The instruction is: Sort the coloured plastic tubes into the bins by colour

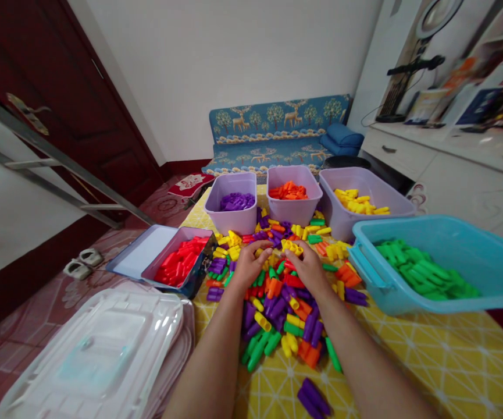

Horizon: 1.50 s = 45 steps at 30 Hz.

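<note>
My left hand is over the middle of a mixed pile of bullet-shaped plastic pieces, its fingers curled in. Yellow shows between its thumb and fingers, but whether it is held or lies below is unclear. A small bunch of yellow plastic pieces is gripped in my right hand, a short way to the right. Purple, green, red, orange and yellow pieces lie around and under both hands, some joined side by side. A purple pair lies apart near the front.
Beyond the pile stand lilac bins of purple, orange and yellow pieces. A turquoise bin of green pieces is right; an open case of red ones is left. Stacked lids lie front left on the yellow tablecloth.
</note>
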{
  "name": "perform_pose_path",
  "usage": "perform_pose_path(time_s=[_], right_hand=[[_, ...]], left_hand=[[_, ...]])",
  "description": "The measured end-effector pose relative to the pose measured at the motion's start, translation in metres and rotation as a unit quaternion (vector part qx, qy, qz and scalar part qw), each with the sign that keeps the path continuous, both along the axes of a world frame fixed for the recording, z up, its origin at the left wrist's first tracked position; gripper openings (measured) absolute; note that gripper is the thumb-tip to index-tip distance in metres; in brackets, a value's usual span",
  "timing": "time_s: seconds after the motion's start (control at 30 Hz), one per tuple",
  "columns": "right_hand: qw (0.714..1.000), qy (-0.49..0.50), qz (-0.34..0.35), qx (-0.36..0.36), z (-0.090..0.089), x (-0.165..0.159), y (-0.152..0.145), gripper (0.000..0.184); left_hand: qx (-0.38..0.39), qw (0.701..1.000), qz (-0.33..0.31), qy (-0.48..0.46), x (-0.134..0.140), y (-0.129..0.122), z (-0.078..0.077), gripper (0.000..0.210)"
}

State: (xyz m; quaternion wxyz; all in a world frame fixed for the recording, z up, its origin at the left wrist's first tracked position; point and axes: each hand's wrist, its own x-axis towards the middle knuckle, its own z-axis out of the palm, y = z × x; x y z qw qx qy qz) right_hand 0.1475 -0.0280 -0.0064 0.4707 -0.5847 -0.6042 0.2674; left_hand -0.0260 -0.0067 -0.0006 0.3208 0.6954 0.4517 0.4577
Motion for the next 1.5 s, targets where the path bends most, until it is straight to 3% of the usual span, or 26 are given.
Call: perform_pose_path(time_s=[0.23,0.43,0.57,0.67,0.73,0.8,0.83,0.9,0.97,1.0,1.07,1.13,1.17,1.23,1.33,1.4,1.5], right_hand=[[0.985,-0.159,-0.002,0.064,0.019,-0.002,-0.007,0.025],[0.989,-0.139,0.055,-0.008,0.042,0.012,-0.008,0.031],[0.981,-0.146,0.121,-0.037,0.054,0.025,-0.012,0.023],[0.975,-0.164,0.131,-0.069,0.059,0.038,-0.015,0.016],[0.988,-0.105,0.085,-0.08,0.063,0.045,-0.015,0.014],[0.998,0.057,-0.004,-0.031,0.071,0.046,-0.014,0.021],[0.985,0.162,-0.048,0.017,0.075,0.046,-0.013,0.026],[0.927,0.344,-0.095,0.117,0.082,0.043,-0.012,0.036],[0.888,0.422,-0.096,0.156,0.083,0.039,-0.011,0.04],[0.892,0.417,-0.095,0.144,0.08,0.037,-0.009,0.041],[0.937,0.327,-0.089,0.083,0.07,0.036,-0.007,0.041],[0.986,0.158,-0.054,0.005,0.058,0.036,-0.005,0.044],[0.997,0.062,-0.027,-0.032,0.052,0.036,-0.005,0.046],[0.989,-0.108,0.029,-0.098,0.047,0.038,-0.008,0.053],[0.946,-0.263,0.1,-0.16,0.049,0.04,-0.017,0.069],[0.93,-0.3,0.139,-0.163,0.051,0.04,-0.021,0.077],[0.934,-0.275,0.178,-0.142,0.047,0.037,-0.02,0.076]], left_hand=[[0.027,0.991,-0.04,0.128,0.001,-0.004,0.003,0.033],[0.067,0.972,-0.016,0.224,0.002,-0.005,0.006,0.034],[0.059,0.964,-0.004,0.26,0.002,-0.006,0.004,0.035],[0.041,0.963,0.001,0.266,0.002,-0.005,0.001,0.034],[0.036,0.964,0.008,0.264,0.002,-0.004,-0.001,0.033],[0.031,0.965,0.013,0.26,0.002,-0.004,-0.002,0.032],[0.029,0.967,0.014,0.255,0.002,-0.003,-0.002,0.032],[0.029,0.97,0.015,0.242,0.002,-0.003,-0.003,0.031],[0.03,0.972,0.018,0.232,0.001,-0.003,-0.005,0.029],[0.031,0.973,0.021,0.226,0.001,-0.002,-0.005,0.028],[0.029,0.977,0.031,0.209,0.001,-0.002,-0.007,0.025],[0.027,0.982,0.04,0.182,0.001,-0.002,-0.007,0.022],[0.025,0.985,0.042,0.168,0.0,-0.002,-0.006,0.023],[0.024,0.988,0.046,0.148,0.0,-0.002,-0.004,0.029],[0.041,0.989,0.037,0.14,0.001,-0.004,-0.001,0.041],[0.051,0.988,0.024,0.144,0.001,-0.005,0.001,0.042],[0.034,0.986,0.02,0.162,0.002,-0.006,0.002,0.04]])
